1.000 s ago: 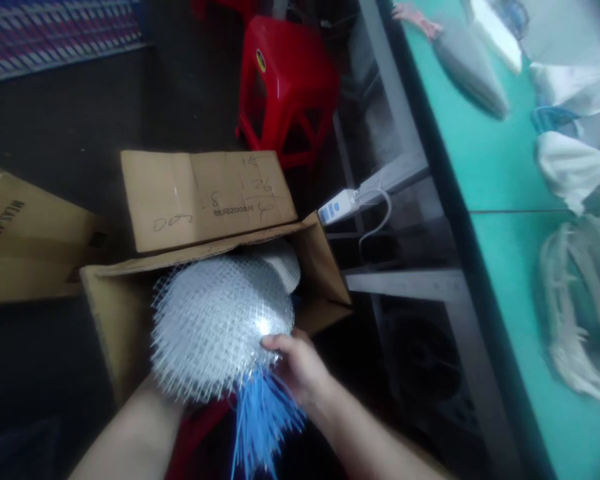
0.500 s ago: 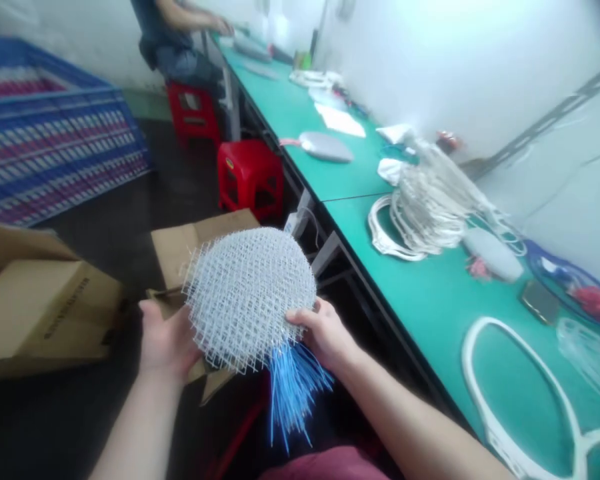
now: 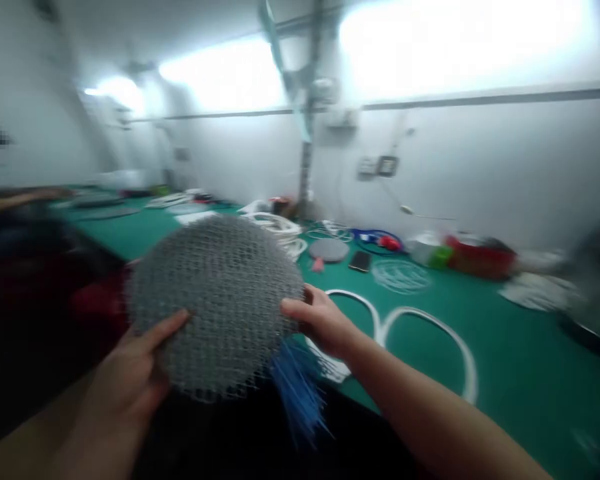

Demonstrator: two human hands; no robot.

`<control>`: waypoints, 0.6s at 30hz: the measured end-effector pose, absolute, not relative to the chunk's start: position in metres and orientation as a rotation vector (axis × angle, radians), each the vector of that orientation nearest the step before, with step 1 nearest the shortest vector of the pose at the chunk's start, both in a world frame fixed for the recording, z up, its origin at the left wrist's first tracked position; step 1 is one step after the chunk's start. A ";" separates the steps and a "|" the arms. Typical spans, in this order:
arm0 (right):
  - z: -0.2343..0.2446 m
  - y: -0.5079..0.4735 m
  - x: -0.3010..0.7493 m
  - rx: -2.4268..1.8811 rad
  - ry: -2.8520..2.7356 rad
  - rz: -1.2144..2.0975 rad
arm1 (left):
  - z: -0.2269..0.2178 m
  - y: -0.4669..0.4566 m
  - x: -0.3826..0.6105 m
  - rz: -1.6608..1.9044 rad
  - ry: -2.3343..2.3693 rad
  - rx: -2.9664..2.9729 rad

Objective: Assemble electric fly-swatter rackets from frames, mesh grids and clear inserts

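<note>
A long green table (image 3: 520, 387) runs across the room, with white hoops (image 3: 425, 319) lying on it. Nearer, a round mesh disc (image 3: 215, 300) is held up between both hands. The left hand (image 3: 125, 370) grips its lower edge, thumb across the front; the right hand (image 3: 320, 320) grips its right edge, fingers curled. Blue strands (image 3: 297, 393) hang below it.

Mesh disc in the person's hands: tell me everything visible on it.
The round mesh disc is an open lattice of small diamond cells, grey in this light; blur hides its exact material. A bunch of thin blue strands hangs from its lower edge. It is held up almost face-on above a green worktable. The left hand lays its thumb across the front, and the right hand holds the right edge.
</note>
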State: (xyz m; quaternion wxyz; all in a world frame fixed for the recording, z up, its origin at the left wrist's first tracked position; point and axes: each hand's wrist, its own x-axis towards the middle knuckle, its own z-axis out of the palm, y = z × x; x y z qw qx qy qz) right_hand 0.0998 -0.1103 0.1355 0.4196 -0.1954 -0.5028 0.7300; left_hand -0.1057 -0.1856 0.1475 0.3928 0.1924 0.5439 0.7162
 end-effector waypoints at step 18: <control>0.179 -0.049 0.486 -1.447 -0.723 0.573 | 0.123 0.057 0.151 0.215 0.881 1.389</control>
